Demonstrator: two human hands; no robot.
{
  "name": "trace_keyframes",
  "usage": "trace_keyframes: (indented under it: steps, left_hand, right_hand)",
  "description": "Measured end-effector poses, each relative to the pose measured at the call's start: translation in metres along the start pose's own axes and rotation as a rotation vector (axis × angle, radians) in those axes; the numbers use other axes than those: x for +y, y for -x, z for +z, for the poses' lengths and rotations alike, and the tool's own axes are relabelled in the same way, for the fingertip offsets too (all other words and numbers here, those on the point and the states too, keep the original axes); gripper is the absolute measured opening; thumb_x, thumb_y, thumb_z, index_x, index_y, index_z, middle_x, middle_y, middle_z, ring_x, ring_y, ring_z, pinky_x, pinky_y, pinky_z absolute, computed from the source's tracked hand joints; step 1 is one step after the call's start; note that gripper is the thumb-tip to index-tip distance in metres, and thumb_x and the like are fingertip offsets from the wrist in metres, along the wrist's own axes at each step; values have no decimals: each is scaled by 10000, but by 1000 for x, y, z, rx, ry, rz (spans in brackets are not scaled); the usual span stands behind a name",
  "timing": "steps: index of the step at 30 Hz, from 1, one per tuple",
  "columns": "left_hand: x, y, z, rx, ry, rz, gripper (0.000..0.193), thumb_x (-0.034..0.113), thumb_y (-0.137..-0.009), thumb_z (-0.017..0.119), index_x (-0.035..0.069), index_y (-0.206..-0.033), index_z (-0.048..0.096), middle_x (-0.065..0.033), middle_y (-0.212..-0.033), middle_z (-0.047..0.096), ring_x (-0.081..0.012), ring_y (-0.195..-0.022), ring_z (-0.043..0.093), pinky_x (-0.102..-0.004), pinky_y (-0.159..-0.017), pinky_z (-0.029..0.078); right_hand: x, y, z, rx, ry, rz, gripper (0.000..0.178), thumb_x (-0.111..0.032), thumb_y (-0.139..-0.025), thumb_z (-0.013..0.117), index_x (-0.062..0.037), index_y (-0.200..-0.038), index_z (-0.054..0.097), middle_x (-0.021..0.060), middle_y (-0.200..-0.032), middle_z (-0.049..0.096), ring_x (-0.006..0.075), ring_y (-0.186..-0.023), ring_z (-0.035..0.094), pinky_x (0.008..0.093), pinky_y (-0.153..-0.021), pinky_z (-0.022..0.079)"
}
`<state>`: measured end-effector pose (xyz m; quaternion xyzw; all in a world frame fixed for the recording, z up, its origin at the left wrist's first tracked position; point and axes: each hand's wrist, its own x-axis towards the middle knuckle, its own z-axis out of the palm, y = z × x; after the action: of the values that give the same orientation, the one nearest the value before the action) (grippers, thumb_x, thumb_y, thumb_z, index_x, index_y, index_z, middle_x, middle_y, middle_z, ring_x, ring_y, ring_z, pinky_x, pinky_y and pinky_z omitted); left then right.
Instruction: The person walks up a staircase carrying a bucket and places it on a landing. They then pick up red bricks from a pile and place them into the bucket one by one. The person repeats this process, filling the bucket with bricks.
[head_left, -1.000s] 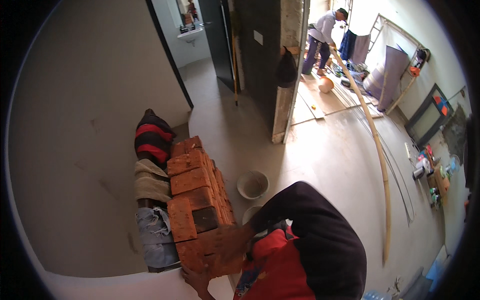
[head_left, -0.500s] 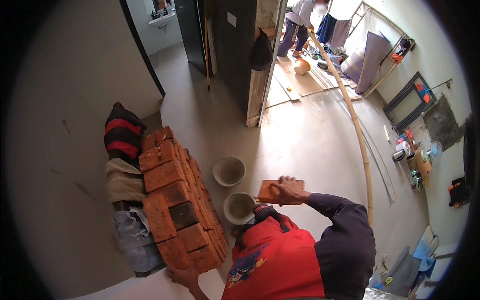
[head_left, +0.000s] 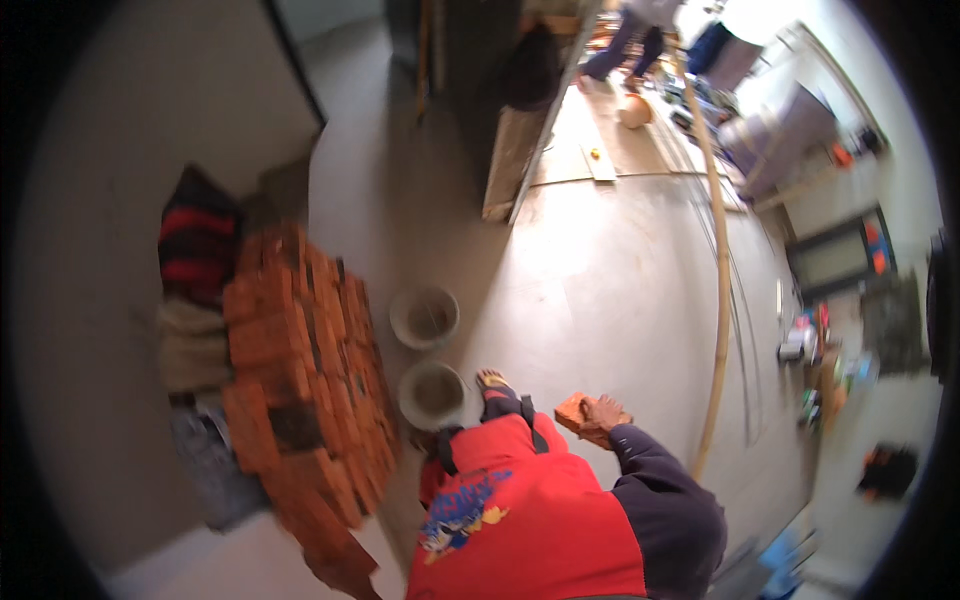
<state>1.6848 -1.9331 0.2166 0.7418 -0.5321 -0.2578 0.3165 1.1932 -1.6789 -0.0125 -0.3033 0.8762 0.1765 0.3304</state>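
My right hand (head_left: 604,412) is closed over a red-orange brick (head_left: 574,410), held out in front of my right side above the floor. On the left stands a tall stack of bricks (head_left: 345,360), blurred by motion. At its near lower corner a reddish-brown shape (head_left: 340,562) juts out, perhaps a brick with my left hand at it. Smear and similar colour hide my left fingers there. Two round buckets, a far one (head_left: 425,316) and a near one (head_left: 433,394), stand on the floor beside the stack.
Cloths, one of them red and black (head_left: 200,240), hang left of the stack. A long bamboo pole (head_left: 722,270) runs along the right. Beyond the door frame, another person (head_left: 625,45) stands near an orange bucket (head_left: 634,111). Clutter lines the right wall.
The view has shifted and blurred. My right hand with its brick has moved right and nearer, and the brick is now tilted. My left hand no longer shows clearly at the stack's near corner.
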Motion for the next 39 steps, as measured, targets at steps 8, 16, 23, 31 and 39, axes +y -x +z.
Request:
trace_keyframes:
  steps: [8,16,23,31,39]
  left_hand:
    - [50,105,46,-72,247,-231,850,28,-543,758,35,-1277,329,-162,-1218,417,-277,-1128,427,-380,-936,369]
    - [53,161,101,-118,-62,-215,834,164,-535,785,36,-1248,371,-189,-1200,420,-340,-1121,409,-432,-951,334]
    - [33,199,117,-62,-51,-298,829,283,-512,806,66,-1211,418,-186,-1163,450,-344,-1100,422,-454,-921,343]
    - [-19,242,158,-16,8,-551,821,353,-495,804,81,-1181,446,-174,-1120,495,-351,-1048,464,-475,-891,364]
    - [-135,234,270,-113,-14,-737,867,347,-512,812,79,-1215,380,-186,-1093,475,-351,-1076,434,-472,-887,370]
  right_hand:
    - [13,-23,-64,-301,110,-100,791,-373,-562,751,-250,-1251,382,204,-1190,397,421,-1140,384,524,-921,356]
    - [-19,-90,-150,46,321,-392,609,-379,-660,711,-278,-1194,434,135,-1086,451,339,-1025,475,485,-817,403]
    - [-80,-155,-151,272,484,-623,862,-410,-534,765,-280,-1294,381,121,-1124,435,334,-992,472,468,-775,401]
    - [-171,-240,-27,563,853,-930,437,-209,-795,494,-236,-1230,480,112,-1228,424,305,-992,466,481,-795,399]
    - [-328,-167,49,54,616,-802,830,-446,-623,659,-7,-1269,379,216,-1243,395,365,-1130,411,492,-937,314]
